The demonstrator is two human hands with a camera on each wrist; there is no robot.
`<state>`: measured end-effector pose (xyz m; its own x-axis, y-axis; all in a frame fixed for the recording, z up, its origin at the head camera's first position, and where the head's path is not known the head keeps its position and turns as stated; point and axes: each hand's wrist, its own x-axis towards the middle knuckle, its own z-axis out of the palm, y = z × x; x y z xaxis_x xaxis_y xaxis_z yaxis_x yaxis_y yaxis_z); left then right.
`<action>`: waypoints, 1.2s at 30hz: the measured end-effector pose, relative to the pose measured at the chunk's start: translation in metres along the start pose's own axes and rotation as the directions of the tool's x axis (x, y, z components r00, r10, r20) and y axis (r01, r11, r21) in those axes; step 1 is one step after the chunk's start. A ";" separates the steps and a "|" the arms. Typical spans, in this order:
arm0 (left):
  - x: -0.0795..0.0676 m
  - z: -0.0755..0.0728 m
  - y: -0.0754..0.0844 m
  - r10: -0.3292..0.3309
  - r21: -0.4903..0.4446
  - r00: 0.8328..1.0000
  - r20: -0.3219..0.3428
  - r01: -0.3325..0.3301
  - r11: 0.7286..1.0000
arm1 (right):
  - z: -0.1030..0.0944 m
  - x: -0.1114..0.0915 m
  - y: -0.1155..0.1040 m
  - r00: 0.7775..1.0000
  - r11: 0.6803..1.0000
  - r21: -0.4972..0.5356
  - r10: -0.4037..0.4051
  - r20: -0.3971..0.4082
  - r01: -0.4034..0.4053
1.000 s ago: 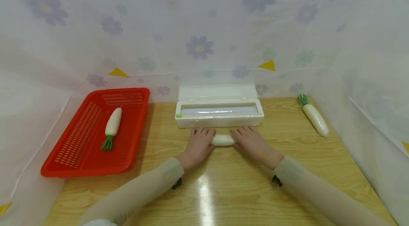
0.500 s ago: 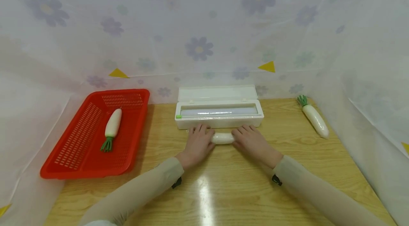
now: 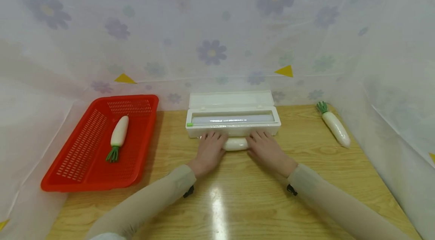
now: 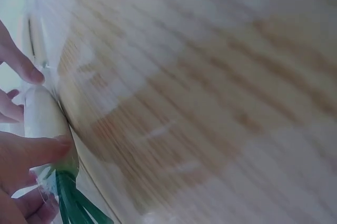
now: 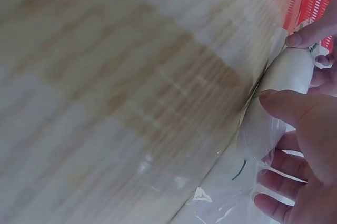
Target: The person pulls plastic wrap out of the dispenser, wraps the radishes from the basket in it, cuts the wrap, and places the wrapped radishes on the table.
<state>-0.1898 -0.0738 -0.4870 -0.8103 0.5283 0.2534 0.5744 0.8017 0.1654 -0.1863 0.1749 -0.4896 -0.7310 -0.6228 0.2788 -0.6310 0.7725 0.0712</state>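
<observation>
A white radish (image 3: 236, 144) lies crosswise on the wooden table, directly in front of the cling film dispenser (image 3: 234, 131). My left hand (image 3: 209, 151) grips its leafy end, thumb on the near side and fingers beyond. Green leaves (image 4: 73, 203) poke out below that thumb in the left wrist view. At the other end my right hand (image 3: 269, 152) holds the radish the same way. Clear cling film (image 5: 231, 187) wraps round the radish and spreads past its tip, wrinkled near my right fingers. Both hands cover the radish's ends in the head view.
The dispenser's lid (image 3: 231, 99) stands up, with the film roll (image 3: 234, 119) inside. On the left, a red basket (image 3: 144, 149) holds another radish (image 3: 120, 131). A shiny radish with green leaves (image 3: 335, 128) lies at the right edge of the table. A flowered curtain (image 3: 210, 17) surrounds the table.
Both hands have shifted slightly forward, rolling the radish closer to the dispenser. The basket, the dispenser and the other radishes stay where they were.
</observation>
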 end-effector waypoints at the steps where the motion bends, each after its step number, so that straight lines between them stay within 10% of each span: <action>1: 0.001 0.000 -0.001 -0.002 -0.009 1.000 -0.003 0.002 1.000 | 0.000 0.001 0.000 1.000 1.000 -0.002 0.002 0.003 -0.002; 36: 0.007 0.003 -0.004 -0.025 0.054 1.000 0.003 0.024 0.998 | 0.000 0.011 0.010 1.000 0.999 0.029 0.016 0.011 -0.017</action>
<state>-0.1982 -0.0723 -0.4886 -0.8246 0.5092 0.2465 0.5473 0.8284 0.1197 -0.2011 0.1757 -0.4859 -0.7440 -0.6114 0.2694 -0.6261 0.7788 0.0384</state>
